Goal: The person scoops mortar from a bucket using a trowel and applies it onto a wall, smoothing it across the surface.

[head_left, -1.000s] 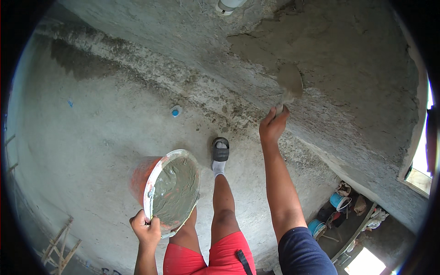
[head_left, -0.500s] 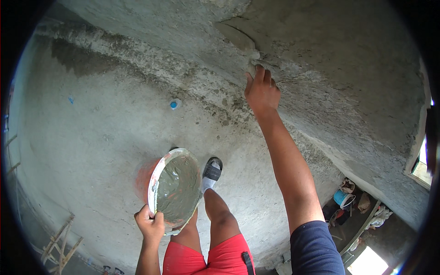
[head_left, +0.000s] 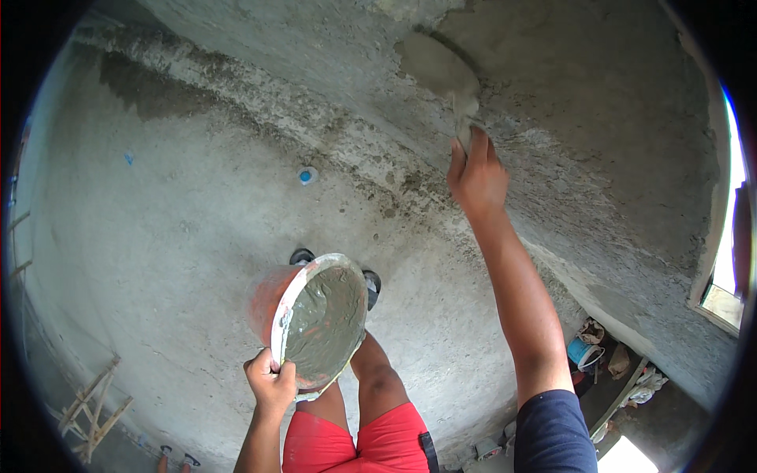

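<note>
My left hand [head_left: 270, 384] is closed on the rim of a reddish bucket [head_left: 268, 303], which tilts toward me in front of my legs. Wet grey-green mortar [head_left: 327, 315] fills much of it. My right arm reaches up to the rough grey wall [head_left: 568, 181]. In my right hand [head_left: 481, 177] is the handle of a mortar-coated trowel [head_left: 441, 67], its rounded blade lying flat against the wall or very close to it. Darker, smoother plaster [head_left: 583, 71] covers the wall right of the blade.
On the concrete floor [head_left: 181, 236] stands a clear bottle with a blue cap [head_left: 307, 176]. Wooden poles [head_left: 95, 418] form a frame at lower left, near another person's feet [head_left: 177, 459]. A blue pail [head_left: 583, 352] and bags lie at right, below a window opening [head_left: 724, 292].
My right hand has shifted right and slightly down in the picture, and more of the trowel blade shows. The bucket, still in my left hand, sits slightly farther right in view.
</note>
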`<state>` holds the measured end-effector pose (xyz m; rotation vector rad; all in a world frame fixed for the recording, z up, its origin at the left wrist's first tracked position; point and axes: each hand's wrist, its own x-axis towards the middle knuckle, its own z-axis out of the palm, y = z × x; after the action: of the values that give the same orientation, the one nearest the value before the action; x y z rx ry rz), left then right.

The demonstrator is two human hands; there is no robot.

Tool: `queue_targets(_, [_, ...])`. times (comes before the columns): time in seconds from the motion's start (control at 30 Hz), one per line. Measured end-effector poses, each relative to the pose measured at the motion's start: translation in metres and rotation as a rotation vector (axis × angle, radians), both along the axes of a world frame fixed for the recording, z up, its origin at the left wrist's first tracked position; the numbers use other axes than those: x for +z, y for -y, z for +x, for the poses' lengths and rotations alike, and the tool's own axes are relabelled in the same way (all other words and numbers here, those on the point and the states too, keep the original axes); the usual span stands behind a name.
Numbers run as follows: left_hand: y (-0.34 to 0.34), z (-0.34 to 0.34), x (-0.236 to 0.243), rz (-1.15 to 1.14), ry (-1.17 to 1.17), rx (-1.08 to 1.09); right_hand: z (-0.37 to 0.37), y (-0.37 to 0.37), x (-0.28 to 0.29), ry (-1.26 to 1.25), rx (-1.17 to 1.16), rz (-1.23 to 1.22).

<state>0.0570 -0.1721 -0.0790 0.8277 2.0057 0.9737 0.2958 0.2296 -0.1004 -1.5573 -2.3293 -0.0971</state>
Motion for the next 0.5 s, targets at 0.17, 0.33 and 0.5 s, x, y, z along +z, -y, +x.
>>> queue_targets(0.17, [0.002, -0.003, -0.006, 0.043, -0.055, 0.043, 0.009, -0.015, -0.030, 0.407, -0.071, -0.173])
queue_targets(0.33, [0.009, -0.010, -0.007, 0.045, -0.090, 0.058, 0.028, 0.017, -0.046, 0.392, -0.114, -0.196])
queue_targets(0.5, [0.012, -0.014, -0.003, -0.019, -0.064, 0.036, -0.007, -0.001, 0.002, 0.175, -0.028, -0.030])
